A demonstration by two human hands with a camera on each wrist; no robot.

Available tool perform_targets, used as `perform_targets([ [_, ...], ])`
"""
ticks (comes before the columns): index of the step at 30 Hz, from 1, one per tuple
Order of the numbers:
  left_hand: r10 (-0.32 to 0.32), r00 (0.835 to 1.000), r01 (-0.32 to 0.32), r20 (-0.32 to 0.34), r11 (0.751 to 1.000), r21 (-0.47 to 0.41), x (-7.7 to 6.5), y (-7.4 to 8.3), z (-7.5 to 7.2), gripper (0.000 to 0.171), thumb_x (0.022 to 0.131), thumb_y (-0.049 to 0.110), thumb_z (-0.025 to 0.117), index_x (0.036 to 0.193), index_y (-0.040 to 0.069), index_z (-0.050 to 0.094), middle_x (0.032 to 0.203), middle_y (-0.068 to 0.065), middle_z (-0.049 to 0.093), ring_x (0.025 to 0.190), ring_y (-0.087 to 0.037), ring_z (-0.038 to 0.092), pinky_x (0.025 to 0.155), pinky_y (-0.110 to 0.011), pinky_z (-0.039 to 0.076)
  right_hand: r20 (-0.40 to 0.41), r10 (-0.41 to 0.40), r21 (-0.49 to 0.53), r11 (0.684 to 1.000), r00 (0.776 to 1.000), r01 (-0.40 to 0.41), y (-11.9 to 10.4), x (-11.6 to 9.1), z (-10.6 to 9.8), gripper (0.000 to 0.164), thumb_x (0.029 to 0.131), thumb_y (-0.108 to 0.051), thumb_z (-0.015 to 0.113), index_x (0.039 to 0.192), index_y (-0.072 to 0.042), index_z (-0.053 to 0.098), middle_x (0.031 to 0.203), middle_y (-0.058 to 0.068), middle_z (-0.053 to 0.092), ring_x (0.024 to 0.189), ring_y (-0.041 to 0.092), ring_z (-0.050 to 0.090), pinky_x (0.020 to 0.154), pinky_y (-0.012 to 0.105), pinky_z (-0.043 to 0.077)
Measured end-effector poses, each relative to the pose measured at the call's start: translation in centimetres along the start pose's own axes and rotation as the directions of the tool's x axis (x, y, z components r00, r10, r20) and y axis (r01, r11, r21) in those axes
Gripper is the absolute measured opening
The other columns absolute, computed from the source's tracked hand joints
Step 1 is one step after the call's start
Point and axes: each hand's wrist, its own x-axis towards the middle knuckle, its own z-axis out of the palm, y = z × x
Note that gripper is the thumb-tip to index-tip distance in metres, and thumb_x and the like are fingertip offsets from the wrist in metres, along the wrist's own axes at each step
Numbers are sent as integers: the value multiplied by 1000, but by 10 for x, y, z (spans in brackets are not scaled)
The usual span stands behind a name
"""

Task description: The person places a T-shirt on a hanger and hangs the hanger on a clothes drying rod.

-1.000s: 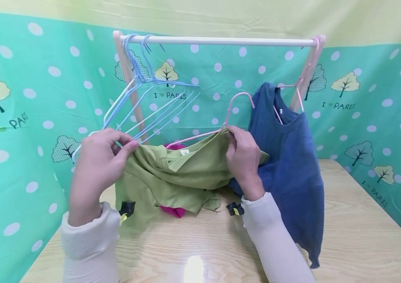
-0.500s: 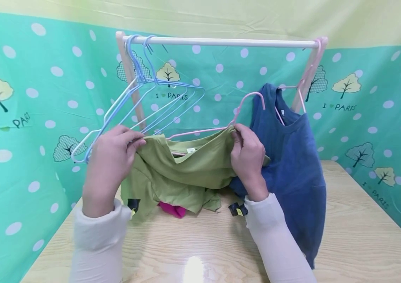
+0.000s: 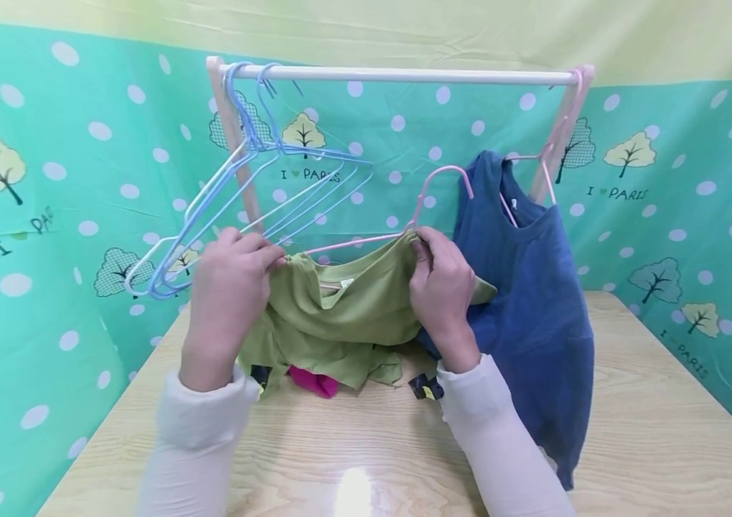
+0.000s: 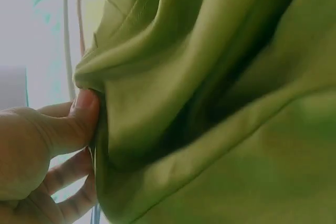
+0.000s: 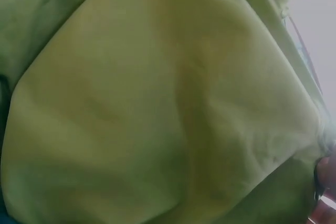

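Observation:
A green shirt [image 3: 353,309] hangs between my two hands with a pink hanger [image 3: 366,243] inside its neckline; the hanger's hook sticks up above the collar. My left hand [image 3: 230,294] pinches the shirt's left shoulder, and the left wrist view shows the thumb [image 4: 84,111] pressed on the fabric with fingers behind it. My right hand [image 3: 443,283] grips the right shoulder beside the base of the hook. Green cloth fills most of the right wrist view, with part of the right hand [image 5: 328,174] at its edge. The hanger's lower bar is mostly hidden by cloth.
A rack with a white rail [image 3: 405,74] stands behind on the wooden table [image 3: 314,459]. Several blue and white hangers [image 3: 243,194] hang at its left. A blue garment [image 3: 527,301] hangs at the right. Magenta cloth [image 3: 314,382] lies under the green shirt.
My left hand has moved right, bringing the left shoulder of the shirt inward along the hanger. The right hand stays nearly in place; the hook has shifted slightly.

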Motion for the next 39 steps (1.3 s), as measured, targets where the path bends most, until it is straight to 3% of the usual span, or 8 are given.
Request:
perform_targets([
  [4, 24, 1000, -24, 12, 1000, -11, 1, 7, 10, 13, 86, 11, 83, 88, -1, 80, 83, -13, 73, 74, -35, 56, 62, -42, 49, 1, -25, -23, 999, 1000, 25, -7, -2, 4, 14, 101, -12, 65, 107, -4, 74, 102, 13, 76, 92, 30, 73, 77, 47, 58],
  [10, 4, 999, -7, -42, 998, -67, 1, 20, 20, 12, 90, 12, 80, 90, 0, 79, 83, -10, 71, 75, -31, 60, 64, -40, 54, 19, -53, -35, 998, 998, 54, -17, -5, 8, 15, 102, -16, 65, 106, -6, 75, 98, 10, 76, 84, 29, 72, 64, 46, 57],
  [13, 12, 998, -19, -58, 992, -127, 2, 24, 23, 14, 92, 15, 77, 95, 1, 80, 87, -9, 73, 79, -30, 61, 68, -38, 55, 30, -36, -37, 999, 999, 37, -18, -6, 8, 15, 102, -15, 64, 106, -5, 74, 98, 11, 75, 85, 29, 71, 65, 47, 57],
  [16, -2, 999, -5, -39, 984, -177, 4, 25, 16, 20, 93, 16, 77, 103, -1, 78, 94, -13, 73, 85, -33, 62, 76, -41, 54, 30, 3, -47, 999, 1000, -2, -15, -4, 6, 14, 101, -13, 64, 106, -4, 74, 100, 11, 76, 88, 30, 72, 70, 49, 57],
  [19, -56, 998, 58, 20, 983, -171, 4, 20, 1, 25, 91, 16, 79, 107, -3, 76, 100, -16, 73, 92, -36, 62, 82, -46, 53, 16, 41, -42, 998, 999, -41, -10, -3, 4, 14, 102, -13, 64, 106, -4, 73, 101, 12, 75, 88, 31, 72, 71, 51, 56],
  [24, -100, 993, 106, 58, 989, -108, -1, 10, -14, 14, 86, 4, 81, 98, -2, 79, 93, -16, 73, 83, -36, 61, 71, -46, 51, 16, 75, -31, 997, 997, -75, -7, -2, 2, 16, 103, -16, 62, 107, -4, 72, 101, 12, 75, 87, 31, 72, 69, 51, 56],
  [33, -9, 1000, 9, 5, 996, -87, 1, 26, 6, 10, 88, 6, 79, 93, -3, 79, 86, -15, 74, 74, -33, 61, 63, -40, 52, 9, 37, -44, 998, 999, -37, -19, -6, 7, 11, 100, -11, 65, 104, -4, 73, 98, 11, 75, 86, 31, 72, 70, 50, 56],
  [39, -8, 1000, 9, 5, 993, -120, 2, 39, 17, 9, 92, 6, 76, 94, -3, 77, 89, -15, 74, 81, -34, 64, 72, -43, 56, 66, -19, -27, 999, 998, 21, -28, -11, 11, 12, 101, -12, 64, 105, -4, 73, 98, 12, 75, 85, 29, 71, 65, 46, 57],
])
